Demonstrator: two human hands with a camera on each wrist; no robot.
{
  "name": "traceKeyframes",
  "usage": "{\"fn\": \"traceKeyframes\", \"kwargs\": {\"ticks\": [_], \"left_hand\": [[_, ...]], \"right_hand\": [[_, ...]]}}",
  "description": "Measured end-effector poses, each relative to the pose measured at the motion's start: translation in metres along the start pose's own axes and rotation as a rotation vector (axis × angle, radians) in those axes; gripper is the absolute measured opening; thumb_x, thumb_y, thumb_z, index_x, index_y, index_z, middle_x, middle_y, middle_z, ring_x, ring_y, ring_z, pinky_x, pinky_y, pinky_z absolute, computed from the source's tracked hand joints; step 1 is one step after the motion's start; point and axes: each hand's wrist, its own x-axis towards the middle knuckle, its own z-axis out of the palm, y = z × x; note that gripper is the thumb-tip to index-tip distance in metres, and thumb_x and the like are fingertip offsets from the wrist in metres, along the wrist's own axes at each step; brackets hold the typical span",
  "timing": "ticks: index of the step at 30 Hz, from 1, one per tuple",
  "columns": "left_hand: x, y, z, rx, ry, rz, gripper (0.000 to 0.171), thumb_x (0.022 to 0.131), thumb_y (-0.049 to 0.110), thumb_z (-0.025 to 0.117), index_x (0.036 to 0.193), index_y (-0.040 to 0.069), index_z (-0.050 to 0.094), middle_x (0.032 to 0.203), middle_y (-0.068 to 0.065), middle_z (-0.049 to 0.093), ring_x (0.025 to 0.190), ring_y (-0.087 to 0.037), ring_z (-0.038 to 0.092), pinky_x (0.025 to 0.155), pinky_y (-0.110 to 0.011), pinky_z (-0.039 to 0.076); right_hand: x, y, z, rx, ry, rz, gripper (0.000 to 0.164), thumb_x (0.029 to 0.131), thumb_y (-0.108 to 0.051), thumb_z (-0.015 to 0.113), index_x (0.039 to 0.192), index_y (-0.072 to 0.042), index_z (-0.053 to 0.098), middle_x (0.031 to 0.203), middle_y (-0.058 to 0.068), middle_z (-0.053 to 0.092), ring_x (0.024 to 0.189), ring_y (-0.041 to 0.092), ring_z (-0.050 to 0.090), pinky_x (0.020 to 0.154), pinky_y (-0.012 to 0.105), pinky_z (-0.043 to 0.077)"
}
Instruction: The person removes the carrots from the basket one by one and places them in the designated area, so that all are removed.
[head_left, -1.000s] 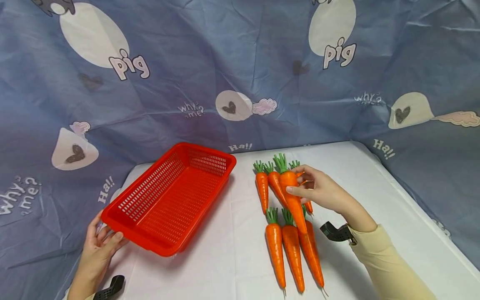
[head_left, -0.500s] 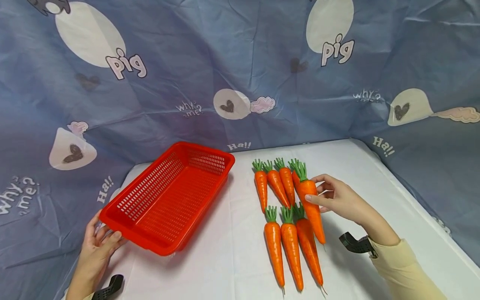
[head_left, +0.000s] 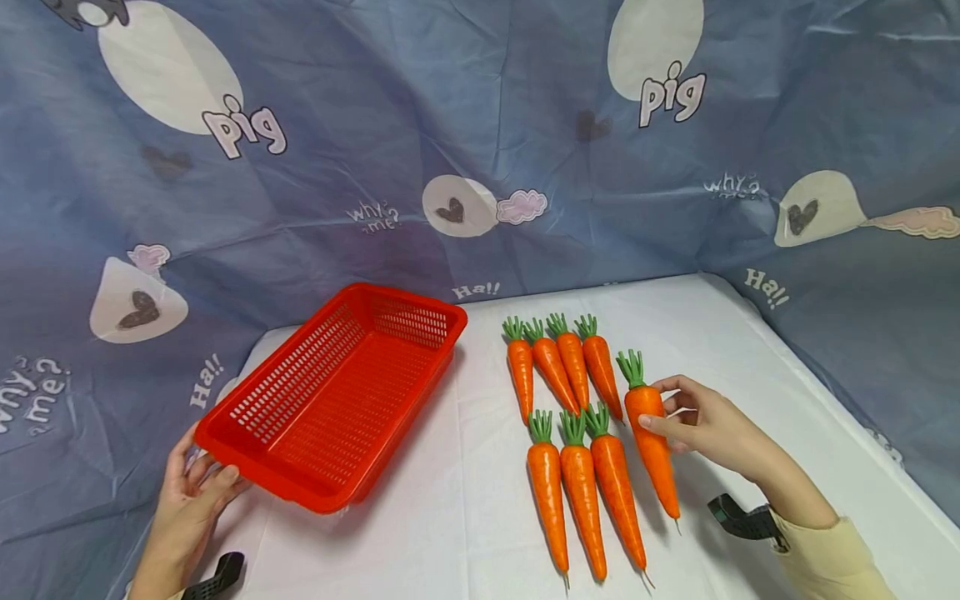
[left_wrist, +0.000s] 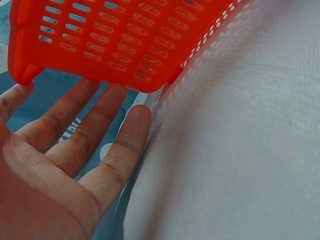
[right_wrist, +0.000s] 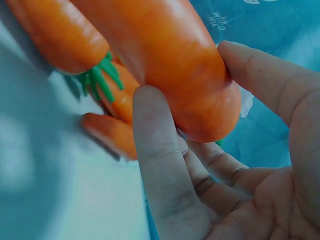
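Observation:
My right hand (head_left: 708, 425) pinches the top of an orange carrot (head_left: 651, 446) with green stems, thumb on one side and fingers on the other. This carrot slants beside the others, its tip toward me; the right wrist view shows its thick end (right_wrist: 200, 95) between thumb and fingertips. My left hand (head_left: 183, 508) is at the near left corner of a red perforated basket (head_left: 330, 492). In the left wrist view its fairly straight fingers (left_wrist: 107, 102) touch the basket's edge, the thumb a little apart.
Four carrots (head_left: 572, 362) form a back row on the white tabletop (head_left: 480, 467), and three carrots (head_left: 581, 496) a front row, tips toward me. A blue patterned cloth (head_left: 480, 108) hangs behind the table.
My right hand has moved the carrot right and toward me, from over the rows to beside them. The left hand and basket stay in place.

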Motion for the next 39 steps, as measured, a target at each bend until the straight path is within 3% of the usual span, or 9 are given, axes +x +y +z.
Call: {"fn": "traceKeyframes", "kwargs": {"ticks": [13, 26, 31, 39], "left_hand": [[0.0, 0.0, 0.0, 0.021, 0.011, -0.013, 0.079, 0.104, -0.006, 0.061, 0.163, 0.031, 0.025, 0.136, 0.015, 0.067, 0.106, -0.005, 0.076, 0.08, -0.028, 0.067], [0.0, 0.0, 0.001, 0.026, 0.013, 0.007, 0.079, 0.103, -0.008, 0.062, 0.163, 0.03, 0.027, 0.134, 0.013, 0.069, 0.105, -0.005, 0.076, 0.079, -0.027, 0.066], [-0.001, 0.0, 0.0, 0.0, -0.014, 0.037, 0.079, 0.103, -0.009, 0.061, 0.165, 0.027, 0.027, 0.136, 0.01, 0.069, 0.106, -0.007, 0.077, 0.08, -0.029, 0.067], [0.0, 0.0, -0.001, 0.015, -0.004, 0.012, 0.079, 0.104, -0.007, 0.061, 0.164, 0.03, 0.026, 0.136, 0.012, 0.068, 0.106, -0.006, 0.077, 0.08, -0.028, 0.067]], "right_hand": [[-0.019, 0.035, 0.012, 0.027, -0.023, 0.086, 0.06, 0.099, -0.025, 0.079, 0.141, 0.006, 0.049, 0.099, 0.011, 0.061, 0.076, 0.018, 0.064, 0.065, 0.032, 0.061], [-0.026, 0.044, 0.023, -0.004, -0.036, 0.182, 0.063, 0.098, -0.032, 0.079, 0.14, 0.005, 0.051, 0.097, 0.009, 0.061, 0.077, 0.019, 0.063, 0.063, 0.034, 0.061], [-0.025, 0.047, 0.027, -0.005, -0.042, 0.188, 0.062, 0.098, -0.033, 0.08, 0.138, 0.005, 0.052, 0.096, 0.008, 0.06, 0.077, 0.019, 0.063, 0.063, 0.035, 0.063], [-0.02, 0.046, 0.033, -0.057, -0.035, 0.181, 0.063, 0.096, -0.038, 0.082, 0.136, 0.002, 0.056, 0.098, 0.008, 0.061, 0.078, 0.017, 0.062, 0.06, 0.032, 0.059]]}}
